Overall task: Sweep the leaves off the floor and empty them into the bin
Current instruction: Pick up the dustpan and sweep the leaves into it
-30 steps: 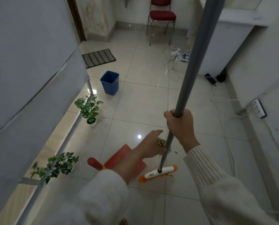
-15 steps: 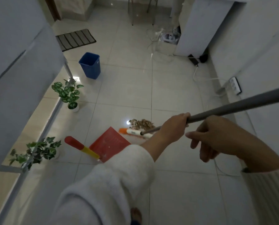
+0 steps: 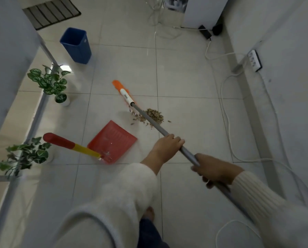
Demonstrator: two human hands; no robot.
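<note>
A small pile of dry brown leaves lies on the white tiled floor. The broom's orange and white head rests on the floor just beyond the pile, and its grey pole slants over the leaves toward me. My left hand grips the pole lower down, my right hand grips it closer to my body. A red dustpan with a red and yellow handle lies flat to the left of the leaves. The blue bin stands farther back on the left.
Two potted green plants stand along the left wall beside a metal frame. White cables trail along the right side to a power strip. A striped mat lies at the back left. My bare foot is below.
The pole has dropped from near upright to a low slant. My left hand moved off the leaves onto the pole, my right hand re-gripped it, and the broom head swung beyond the pile.
</note>
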